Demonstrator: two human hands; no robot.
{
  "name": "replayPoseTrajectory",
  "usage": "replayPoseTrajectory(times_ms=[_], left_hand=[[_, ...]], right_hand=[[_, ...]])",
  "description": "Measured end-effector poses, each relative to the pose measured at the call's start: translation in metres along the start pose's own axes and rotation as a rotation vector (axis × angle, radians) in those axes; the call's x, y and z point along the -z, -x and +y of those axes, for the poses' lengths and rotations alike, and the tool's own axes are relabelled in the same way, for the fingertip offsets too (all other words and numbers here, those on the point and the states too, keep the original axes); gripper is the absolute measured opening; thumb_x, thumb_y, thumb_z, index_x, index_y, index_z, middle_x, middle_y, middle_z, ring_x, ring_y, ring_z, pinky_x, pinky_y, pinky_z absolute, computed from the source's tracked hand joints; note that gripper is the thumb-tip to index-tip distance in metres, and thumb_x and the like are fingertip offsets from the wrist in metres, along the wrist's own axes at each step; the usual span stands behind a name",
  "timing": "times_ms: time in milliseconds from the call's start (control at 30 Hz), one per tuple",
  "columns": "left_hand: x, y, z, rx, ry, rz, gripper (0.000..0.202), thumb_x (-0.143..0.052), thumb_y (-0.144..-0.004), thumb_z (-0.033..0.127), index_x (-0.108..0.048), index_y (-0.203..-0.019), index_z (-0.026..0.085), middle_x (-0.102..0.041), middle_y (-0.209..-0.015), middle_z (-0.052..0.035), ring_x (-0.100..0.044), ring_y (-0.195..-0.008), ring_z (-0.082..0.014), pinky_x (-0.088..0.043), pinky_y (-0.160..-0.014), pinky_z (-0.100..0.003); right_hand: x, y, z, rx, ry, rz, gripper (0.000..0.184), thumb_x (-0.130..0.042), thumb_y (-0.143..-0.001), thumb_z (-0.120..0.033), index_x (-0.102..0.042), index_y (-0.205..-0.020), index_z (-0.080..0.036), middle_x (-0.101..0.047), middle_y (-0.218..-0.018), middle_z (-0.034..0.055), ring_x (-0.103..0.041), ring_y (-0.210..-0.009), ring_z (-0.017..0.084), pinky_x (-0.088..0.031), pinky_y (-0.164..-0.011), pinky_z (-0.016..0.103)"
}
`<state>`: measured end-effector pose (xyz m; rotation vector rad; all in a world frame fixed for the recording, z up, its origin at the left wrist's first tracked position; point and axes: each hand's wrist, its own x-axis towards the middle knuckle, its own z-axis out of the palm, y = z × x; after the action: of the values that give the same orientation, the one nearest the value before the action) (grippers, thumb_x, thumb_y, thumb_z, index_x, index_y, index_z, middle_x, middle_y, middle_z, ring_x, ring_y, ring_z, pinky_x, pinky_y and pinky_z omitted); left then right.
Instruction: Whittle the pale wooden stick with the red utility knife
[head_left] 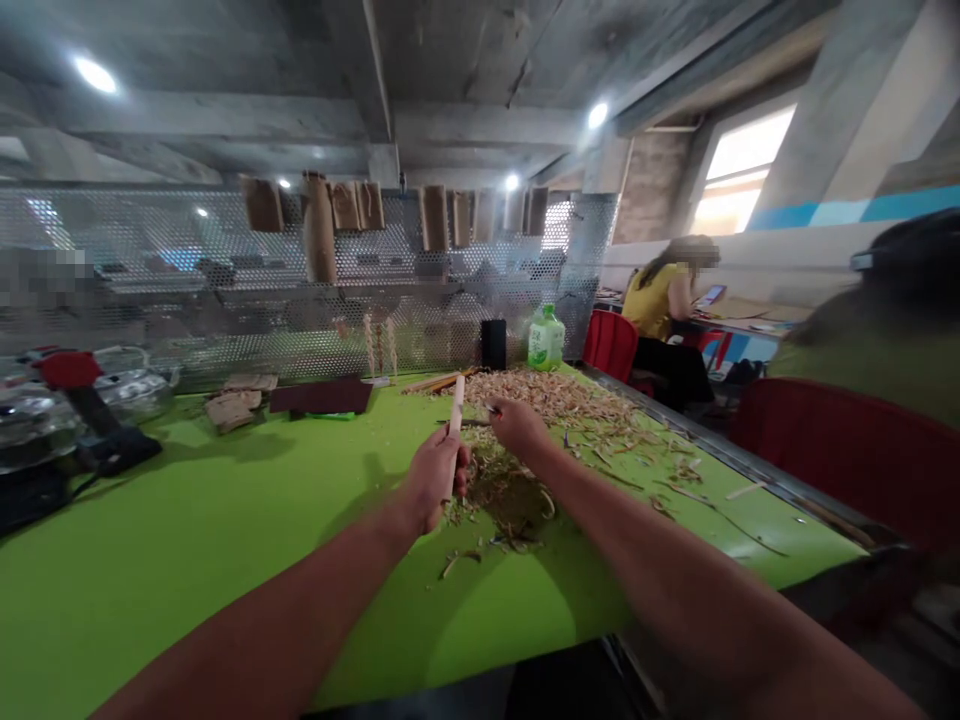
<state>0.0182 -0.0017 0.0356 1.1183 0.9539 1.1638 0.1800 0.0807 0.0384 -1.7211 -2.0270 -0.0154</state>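
Note:
My left hand [429,482] is closed around a pale wooden stick [457,408], which stands up at a slight tilt from the fist. My right hand [519,428], also closed, grips a knife. Its thin dark blade [475,423] points left toward the stick; whether it touches the wood I cannot tell. The knife's handle is mostly hidden in the fist. Curled wood shavings [517,490] lie on the green tabletop [300,560] under both hands, and a larger heap of shavings [555,392] spreads behind the right hand.
A green plastic bottle [546,340] and a black upright box [493,345] stand at the back. A dark red-brown board [321,396] lies left of centre. A red and black power tool [90,405] is at far left. Two people sit at right near red chairs [611,342].

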Motion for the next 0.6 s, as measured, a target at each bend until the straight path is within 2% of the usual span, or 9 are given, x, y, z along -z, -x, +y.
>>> replayPoseTrajectory(times_ms=[133,233,367,600], left_hand=[[-0.001,0.0,-0.003,-0.028,-0.028,-0.015,0.02,-0.05,-0.091,0.04,-0.05,-0.091,0.019,-0.051,-0.07,0.0049,-0.042,-0.042,-0.0049,-0.034,-0.037,-0.017],[-0.002,0.004,-0.001,-0.047,-0.011,-0.045,0.021,-0.054,-0.088,0.04,-0.049,-0.094,0.021,-0.049,-0.069,0.0068,-0.035,-0.037,-0.0032,-0.027,-0.034,-0.016],[-0.006,0.008,0.004,-0.044,0.007,-0.052,0.018,-0.056,-0.087,0.036,-0.047,-0.092,0.021,-0.042,-0.064,0.009,-0.028,-0.035,-0.002,-0.021,-0.033,-0.015],[-0.011,0.02,0.007,-0.006,-0.042,-0.039,0.01,-0.047,-0.092,0.028,-0.05,-0.096,0.019,-0.04,-0.059,0.0077,-0.028,-0.039,-0.0039,-0.02,-0.034,-0.017]], right_hand=[[0.003,0.013,-0.016,0.116,0.06,-0.041,0.036,-0.041,-0.093,-0.027,-0.069,-0.116,-0.029,-0.075,-0.101,0.0047,-0.066,-0.088,0.019,-0.04,-0.072,0.024],[0.005,0.019,-0.022,0.163,0.124,-0.048,0.032,-0.042,-0.092,-0.026,-0.072,-0.104,-0.025,-0.075,-0.093,0.0063,-0.066,-0.083,0.019,-0.039,-0.069,0.024],[0.006,0.02,-0.024,0.148,0.18,-0.009,0.031,-0.04,-0.093,-0.025,-0.071,-0.096,-0.022,-0.074,-0.089,0.0076,-0.065,-0.08,0.018,-0.039,-0.068,0.024],[0.013,0.015,-0.022,0.097,0.179,-0.015,0.031,-0.04,-0.094,-0.024,-0.07,-0.099,-0.02,-0.073,-0.097,0.0104,-0.065,-0.09,0.021,-0.041,-0.075,0.028]])
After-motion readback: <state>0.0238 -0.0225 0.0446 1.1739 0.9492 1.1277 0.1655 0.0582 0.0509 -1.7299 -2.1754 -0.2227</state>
